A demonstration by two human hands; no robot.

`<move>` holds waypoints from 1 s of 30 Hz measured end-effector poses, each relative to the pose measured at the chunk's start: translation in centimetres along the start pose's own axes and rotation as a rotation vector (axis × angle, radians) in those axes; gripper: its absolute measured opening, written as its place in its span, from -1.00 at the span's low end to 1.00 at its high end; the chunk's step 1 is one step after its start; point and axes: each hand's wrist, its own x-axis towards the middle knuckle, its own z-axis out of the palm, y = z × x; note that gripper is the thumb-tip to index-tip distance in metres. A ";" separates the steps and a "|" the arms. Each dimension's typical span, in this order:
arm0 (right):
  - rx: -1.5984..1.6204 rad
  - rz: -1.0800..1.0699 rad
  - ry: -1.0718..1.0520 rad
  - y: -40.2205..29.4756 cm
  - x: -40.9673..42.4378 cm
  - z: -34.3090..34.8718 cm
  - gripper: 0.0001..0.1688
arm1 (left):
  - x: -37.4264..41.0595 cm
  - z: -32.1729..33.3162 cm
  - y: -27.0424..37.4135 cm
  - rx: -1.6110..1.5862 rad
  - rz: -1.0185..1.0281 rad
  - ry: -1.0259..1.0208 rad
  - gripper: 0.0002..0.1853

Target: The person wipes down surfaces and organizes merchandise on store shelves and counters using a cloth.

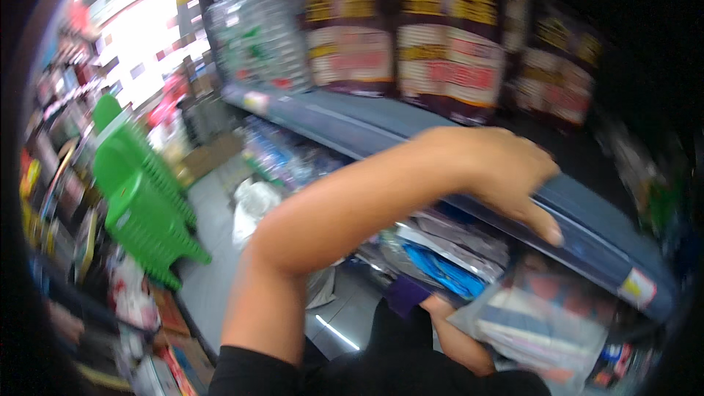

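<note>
My left hand (509,168) lies over the front edge of a grey metal shelf (341,115). Its thumb hangs apart from the fingers, and nothing shows in its grasp. The left forearm crosses the middle of the view. Low down, partly hidden by my black shirt, my right hand (437,306) is at a purple cloth (406,296) and appears to grip it; its fingers are not clear. Close by, under the shelf, are a blue plastic-wrapped pack (448,272) and a clear bag with striped contents (542,324).
On the shelf stand dark purple printed packages (448,44) and clear plastic-wrapped goods (258,38). Stacked green plastic chairs (146,220) occupy the aisle at left. A white sack (253,206) sits on the tiled floor (206,269). Packed shelves line the far left, with boxes (187,360) below.
</note>
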 end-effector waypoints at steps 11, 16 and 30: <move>0.072 0.036 -0.059 1.6 1.2 2.8 -0.80 | -2.8 -2.1 -6.2 -1.275 -0.178 0.249 -0.28; 0.075 0.021 -0.052 2.3 0.7 2.7 -0.81 | -2.7 -1.6 -7.3 -1.333 -0.127 0.232 -0.36; 0.155 0.059 -0.026 5.1 0.8 4.1 -0.83 | -3.8 0.4 -2.5 -0.276 0.028 0.525 -0.86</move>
